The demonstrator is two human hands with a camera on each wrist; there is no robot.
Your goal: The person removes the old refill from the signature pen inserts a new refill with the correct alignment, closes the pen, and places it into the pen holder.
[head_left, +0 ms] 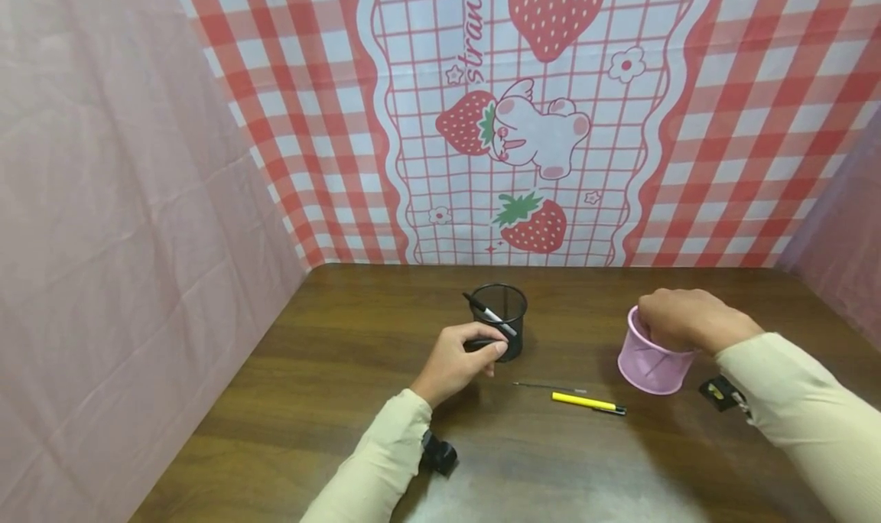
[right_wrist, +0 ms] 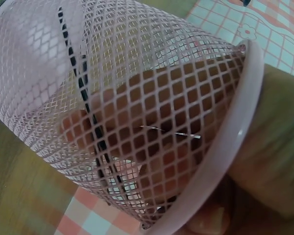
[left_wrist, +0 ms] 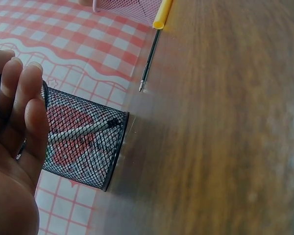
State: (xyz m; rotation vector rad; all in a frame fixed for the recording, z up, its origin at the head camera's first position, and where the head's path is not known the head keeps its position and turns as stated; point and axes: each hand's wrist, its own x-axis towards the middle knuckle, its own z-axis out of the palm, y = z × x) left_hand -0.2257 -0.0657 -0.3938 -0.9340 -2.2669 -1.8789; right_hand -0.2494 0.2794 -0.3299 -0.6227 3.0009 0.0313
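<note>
In the head view my left hand (head_left: 457,361) is in front of the black mesh pen cup (head_left: 518,339), pinching a slim black pen-like piece (head_left: 476,345) between thumb and fingers. Most of that piece is hidden by the hand. A black-and-white pen (head_left: 490,313) leans inside the black cup. My right hand (head_left: 688,318) reaches down into the pink mesh pen cup (head_left: 654,368). Through the mesh in the right wrist view, its fingers (right_wrist: 122,107) are beside thin dark sticks (right_wrist: 83,88); whether they grip one is unclear.
Between the cups, a thin pen refill (head_left: 547,387) and a yellow pen barrel with a dark end (head_left: 585,401) lie on the brown wooden table (head_left: 358,401). A strawberry-print cloth (head_left: 530,141) hangs behind, and a pale pink cloth (head_left: 138,225) stands at the left.
</note>
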